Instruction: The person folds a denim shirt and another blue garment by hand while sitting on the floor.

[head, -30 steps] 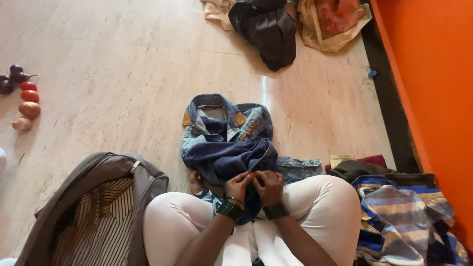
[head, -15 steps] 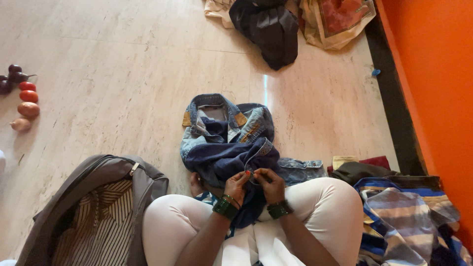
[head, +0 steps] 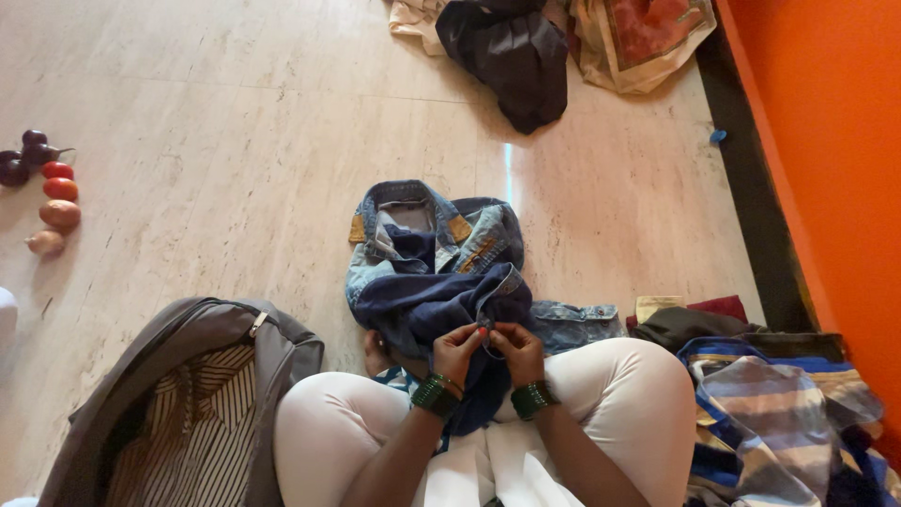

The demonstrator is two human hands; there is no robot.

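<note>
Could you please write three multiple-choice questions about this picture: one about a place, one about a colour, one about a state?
1. Where does the open grey bag lie?
A. by the person's left knee
B. against the wall
C. on the denim

2. What colour is the wall?
A. white
B. orange
C. blue

3. What are both hands doing?
A. resting empty
B. pinching the dark blue garment
C. holding a tomato

Answers: 1 A, it lies at lower left; 2 B, plainly orange; 3 B, left hand and right hand meet on the cloth.

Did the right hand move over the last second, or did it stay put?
No, hardly: the right hand stays pinching the dark blue garment just in front of the denim jeans.
</note>
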